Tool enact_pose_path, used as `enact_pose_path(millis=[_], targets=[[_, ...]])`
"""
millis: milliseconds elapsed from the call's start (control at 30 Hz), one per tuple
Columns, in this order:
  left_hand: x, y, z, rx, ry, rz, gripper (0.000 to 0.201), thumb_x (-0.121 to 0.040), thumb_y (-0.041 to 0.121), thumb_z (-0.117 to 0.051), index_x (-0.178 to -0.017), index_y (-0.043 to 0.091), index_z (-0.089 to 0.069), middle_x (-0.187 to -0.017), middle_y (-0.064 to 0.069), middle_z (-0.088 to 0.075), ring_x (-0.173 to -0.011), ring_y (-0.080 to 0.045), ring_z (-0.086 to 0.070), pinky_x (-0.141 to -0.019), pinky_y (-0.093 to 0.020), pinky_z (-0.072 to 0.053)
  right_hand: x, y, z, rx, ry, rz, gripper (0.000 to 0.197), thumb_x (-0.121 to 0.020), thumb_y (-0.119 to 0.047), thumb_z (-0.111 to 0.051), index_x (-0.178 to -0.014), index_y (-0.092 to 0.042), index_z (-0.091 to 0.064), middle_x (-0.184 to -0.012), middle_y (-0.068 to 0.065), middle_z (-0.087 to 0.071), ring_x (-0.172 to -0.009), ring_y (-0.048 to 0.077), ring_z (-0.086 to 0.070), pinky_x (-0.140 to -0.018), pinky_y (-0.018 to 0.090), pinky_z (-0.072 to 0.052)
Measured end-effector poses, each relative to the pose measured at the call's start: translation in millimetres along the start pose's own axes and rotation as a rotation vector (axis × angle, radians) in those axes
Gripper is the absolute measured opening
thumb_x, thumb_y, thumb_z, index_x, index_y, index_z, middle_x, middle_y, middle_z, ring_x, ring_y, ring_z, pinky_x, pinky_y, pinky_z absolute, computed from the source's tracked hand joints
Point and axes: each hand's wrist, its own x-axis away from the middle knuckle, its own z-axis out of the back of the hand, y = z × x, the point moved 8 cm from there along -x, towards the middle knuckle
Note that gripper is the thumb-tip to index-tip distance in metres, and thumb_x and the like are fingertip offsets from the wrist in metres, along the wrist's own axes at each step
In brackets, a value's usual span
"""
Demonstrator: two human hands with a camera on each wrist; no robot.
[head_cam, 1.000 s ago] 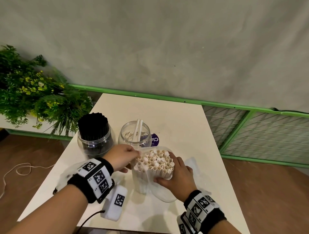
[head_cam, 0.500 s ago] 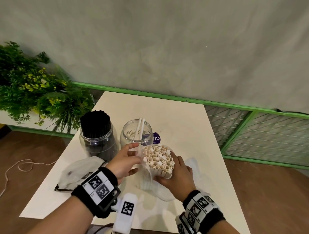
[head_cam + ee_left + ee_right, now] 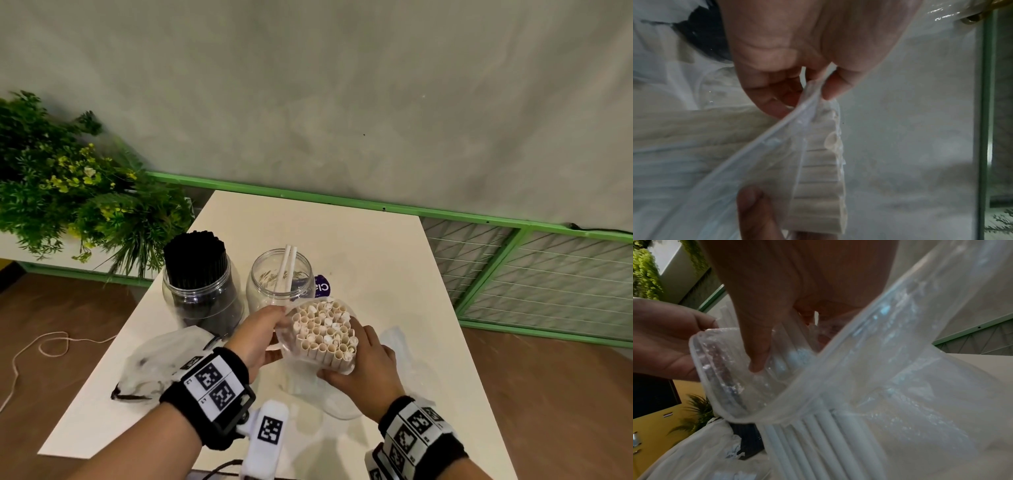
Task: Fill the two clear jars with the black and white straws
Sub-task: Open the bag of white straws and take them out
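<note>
Two clear jars stand on the white table (image 3: pixel 376 260). The left jar (image 3: pixel 202 291) is packed with black straws (image 3: pixel 195 257). The right jar (image 3: pixel 279 284) holds two white straws (image 3: pixel 287 267). In front of it a thick bundle of white straws (image 3: pixel 325 334) stands upright in a clear plastic bag (image 3: pixel 329 387). My right hand (image 3: pixel 363 363) grips the bundle through the bag, thumb on the near side. My left hand (image 3: pixel 257 339) pinches the bag's rim (image 3: pixel 807 100) between thumb and fingers at the bundle's left. In the right wrist view the bag (image 3: pixel 838 369) folds over the straws (image 3: pixel 818 443).
An empty crumpled plastic bag (image 3: pixel 161 366) lies at the table's near left. A purple label (image 3: pixel 321 286) shows behind the right jar. Green plants (image 3: pixel 68 192) stand left of the table; a green wire fence (image 3: pixel 534 274) runs at the right. A cord lies on the floor.
My left hand left the straw tops and took hold of the bag's rim, pulling it leftward. The bundle now stands further out of the bag. The right hand keeps its grip.
</note>
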Motion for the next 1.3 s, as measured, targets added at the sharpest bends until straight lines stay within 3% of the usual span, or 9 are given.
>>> enact_pose_path(millis=[100,267,433,567,667,767,967,1067,1300], targets=[[-9,-1,2,-0.099,0.033,-0.017,0.028,-0.092,0.034,-0.051,-0.092,0.011,-0.068,-0.102,-0.009,-0.068,-0.100,-0.024,-0.060,-0.094,-0.041,-0.045,-1,2,-1,-0.019,-0.007,0.007,0.105,-0.052,-0.075,-0.051,-0.145,-0.038,-0.019,-0.120,-0.020,-0.041,-0.120,0.003,-0.041,-0.096,0.027,-0.027],[-29,-22,11,0.033,0.094,0.065,0.032,-0.091,0.026,-0.055,-0.064,0.012,-0.062,-0.080,-0.015,-0.066,-0.082,-0.028,-0.064,-0.087,-0.039,-0.048,-1,8,-3,-0.039,-0.004,-0.001,0.104,-0.052,-0.073,-0.057,-0.143,-0.041,-0.019,-0.117,-0.023,-0.040,-0.116,-0.002,-0.040,-0.096,0.027,-0.027],[-38,-36,7,0.007,0.022,0.091,0.017,-0.092,0.014,-0.052,-0.102,0.010,-0.064,-0.100,-0.014,-0.067,-0.094,-0.028,-0.062,-0.083,-0.037,-0.050,-5,15,-11,0.004,-0.034,-0.006,0.100,-0.053,-0.075,-0.058,-0.142,-0.041,-0.026,-0.117,-0.024,-0.042,-0.115,-0.005,-0.037,-0.093,0.026,-0.028],[-45,-46,16,-0.249,0.045,0.097,0.014,-0.091,0.006,-0.048,-0.096,0.010,-0.060,-0.086,-0.007,-0.062,-0.075,-0.018,-0.054,-0.063,-0.026,-0.043,-6,17,-15,0.082,-0.064,0.006,0.094,-0.052,-0.079,-0.053,-0.136,-0.041,-0.036,-0.110,-0.026,-0.043,-0.113,-0.006,-0.036,-0.092,0.027,-0.030],[-49,-59,25,-0.390,0.055,0.158,0.009,-0.092,0.015,-0.048,-0.094,0.015,-0.057,-0.096,-0.010,-0.063,-0.082,-0.019,-0.057,-0.062,-0.027,-0.042,-7,15,-15,0.093,-0.092,0.008,0.092,-0.050,-0.079,-0.050,-0.132,-0.041,-0.040,-0.102,-0.024,-0.041,-0.110,-0.001,-0.041,-0.089,0.027,-0.029],[-46,-66,22,-0.269,0.003,0.231,0.018,-0.097,0.017,-0.042,-0.092,0.012,-0.058,-0.099,-0.011,-0.064,-0.087,-0.020,-0.060,-0.074,-0.035,-0.050,-8,12,-11,0.083,-0.080,0.039,0.086,-0.051,-0.078,-0.053,-0.128,-0.041,-0.045,-0.101,-0.022,-0.046,-0.107,0.000,-0.046,-0.093,0.029,-0.032],[-40,-79,20,0.139,-0.036,0.249,0.021,-0.096,0.011,-0.046,-0.112,0.005,-0.059,-0.090,-0.011,-0.066,-0.078,-0.022,-0.062,-0.065,-0.036,-0.057,1,20,0,0.043,-0.030,0.055,0.076,-0.053,-0.075,-0.058,-0.120,-0.039,-0.056,-0.095,-0.032,-0.041,-0.101,-0.001,-0.048,-0.091,0.031,-0.038],[-36,-84,14,0.255,-0.098,0.278,0.026,-0.097,0.026,-0.046,-0.113,0.009,-0.058,-0.085,-0.011,-0.063,-0.074,-0.023,-0.062,-0.072,-0.040,-0.055,5,27,-4,0.026,-0.024,0.061,0.069,-0.055,-0.073,-0.061,-0.114,-0.038,-0.060,-0.096,-0.032,-0.044,-0.101,-0.002,-0.049,-0.092,0.034,-0.042],[-39,-90,14,0.440,-0.037,0.339,0.026,-0.091,0.036,-0.053,-0.078,0.015,-0.059,-0.058,-0.002,-0.063,-0.051,-0.019,-0.065,-0.066,-0.035,-0.048,6,24,-3,0.019,0.009,0.070,0.064,-0.056,-0.071,-0.063,-0.110,-0.036,-0.062,-0.089,-0.036,-0.043,-0.099,0.001,-0.051,-0.089,0.036,-0.044]])
